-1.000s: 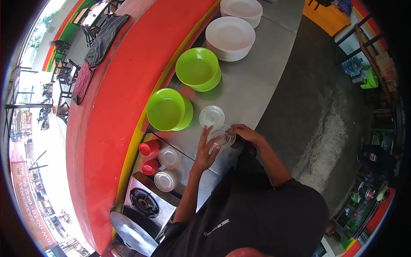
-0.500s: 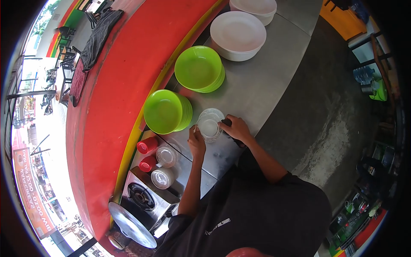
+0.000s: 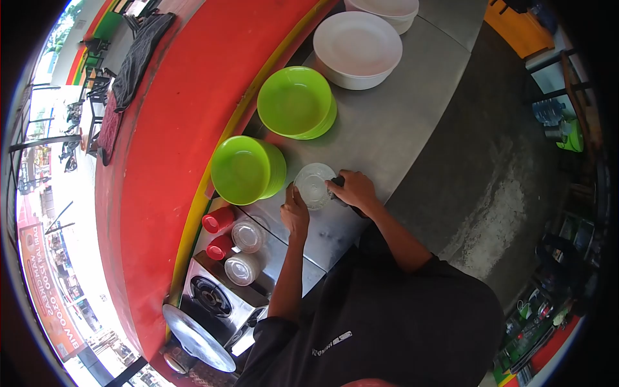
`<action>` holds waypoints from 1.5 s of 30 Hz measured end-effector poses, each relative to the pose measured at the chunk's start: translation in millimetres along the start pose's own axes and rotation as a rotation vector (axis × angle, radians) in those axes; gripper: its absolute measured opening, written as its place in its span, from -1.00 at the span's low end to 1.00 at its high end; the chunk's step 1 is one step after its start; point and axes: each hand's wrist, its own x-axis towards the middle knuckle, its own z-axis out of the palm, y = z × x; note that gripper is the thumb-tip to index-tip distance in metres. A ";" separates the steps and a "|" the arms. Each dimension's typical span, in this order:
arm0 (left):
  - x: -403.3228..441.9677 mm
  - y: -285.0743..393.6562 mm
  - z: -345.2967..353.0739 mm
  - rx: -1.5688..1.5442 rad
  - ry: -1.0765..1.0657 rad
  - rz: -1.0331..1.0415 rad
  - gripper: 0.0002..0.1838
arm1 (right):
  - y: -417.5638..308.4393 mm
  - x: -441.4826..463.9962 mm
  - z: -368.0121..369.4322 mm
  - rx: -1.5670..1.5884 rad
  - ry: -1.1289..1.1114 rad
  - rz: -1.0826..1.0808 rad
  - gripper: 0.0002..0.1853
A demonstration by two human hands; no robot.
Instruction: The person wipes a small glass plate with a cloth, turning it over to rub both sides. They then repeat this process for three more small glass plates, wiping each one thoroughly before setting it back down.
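A clear see-through bowl or glass [image 3: 314, 187] is held over the metal counter, its round mouth facing up at me. My left hand [image 3: 295, 213] grips its rim on the left side, fingers closed. On the opposite side my right hand [image 3: 356, 190] is closed around a dark, cloth-like thing [image 3: 336, 182], which touches the rim; more dark material shows below that hand. Just beyond my left hand stands a stack of green bowls [image 3: 242, 169], with a second green stack [image 3: 295, 102] farther up.
White bowls [image 3: 356, 48] are stacked at the far end of the steel counter [image 3: 412, 97]. Red cups [image 3: 218, 220] and clear glass containers [image 3: 248, 237] stand to the left, near a gas stove [image 3: 211, 297] and a round metal lid [image 3: 198, 338]. A red ledge [image 3: 174, 122] borders the counter.
The clear vessel has tilted in my hands, so its outline looks rounder and more compact. Both hands keep their hold and have barely moved. The view has shifted slightly.
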 end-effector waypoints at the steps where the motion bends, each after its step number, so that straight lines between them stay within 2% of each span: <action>1: 0.2 0.8 4.4 -0.003 0.015 0.025 -0.73 | 1.1 1.6 2.6 -0.018 0.017 0.005 -0.39; 2: 2.1 -0.1 7.1 -0.008 0.030 0.052 -0.73 | 4.5 2.7 2.7 -0.036 0.035 0.012 -0.38; 6: 5.4 2.1 9.9 -0.020 0.055 0.107 -0.74 | 13.6 6.1 -11.6 0.047 -0.202 0.044 -0.31; 9: 6.4 0.0 14.3 -0.045 0.090 0.155 -0.74 | 39.0 6.7 2.7 0.163 -0.145 -0.048 -0.29; 12: 4.5 -1.9 16.6 -0.071 0.107 0.177 -0.74 | 50.2 -3.6 -3.2 0.290 -0.287 0.004 -0.35; 15: 4.0 -1.0 17.1 -0.057 0.107 0.163 -0.74 | 54.5 -15.0 3.2 0.487 -0.312 0.020 -0.37; 18: 2.5 1.1 16.7 -0.022 0.085 0.128 -0.74 | 50.7 -22.0 13.5 0.588 -0.238 -0.025 -0.48; 21: 1.9 2.0 18.1 -0.029 0.082 0.109 -0.74 | 59.0 -13.1 45.8 0.572 -0.027 -0.187 -0.48; 24: 1.5 -0.3 19.4 -0.061 0.071 0.102 -0.70 | 52.5 -15.5 47.1 0.569 -0.036 -0.092 -0.47; 28: -6.5 0.4 13.7 -0.026 0.065 0.145 -0.62 | 35.8 -36.8 22.0 0.536 -0.177 0.081 -0.47; 30: -21.4 1.7 2.1 -0.118 0.043 0.080 -0.58 | 30.8 -49.4 15.6 0.561 -0.303 0.143 -0.47; 31: -30.2 -0.5 -2.5 -0.166 0.038 0.042 -0.56 | 35.9 -51.7 24.9 0.624 -0.287 0.108 -0.47; 33: -54.8 -25.1 3.7 -0.319 0.050 -0.065 -0.51 | 46.1 -58.2 53.1 0.751 -0.272 0.034 -0.45; 35: -77.4 -54.7 4.6 -0.473 0.078 -0.180 -0.47 | 38.9 -66.9 64.4 0.777 -0.302 0.051 -0.45; 37: -101.7 -97.3 0.6 -0.675 0.083 -0.385 -0.41 | 29.4 -78.8 90.8 0.813 -0.318 0.043 -0.43; 39: -104.2 -122.3 -2.9 -0.843 0.131 -0.526 -0.33 | 25.0 -78.7 116.8 0.858 -0.290 -0.004 -0.41; 42: -94.0 -149.5 -32.2 -0.969 0.249 -0.672 -0.16 | -6.2 -88.3 135.3 0.829 -0.340 0.036 -0.41; 45: -77.5 -193.0 -32.0 -1.207 0.152 -0.875 -0.16 | -29.5 -91.9 162.5 0.812 -0.338 -0.015 -0.43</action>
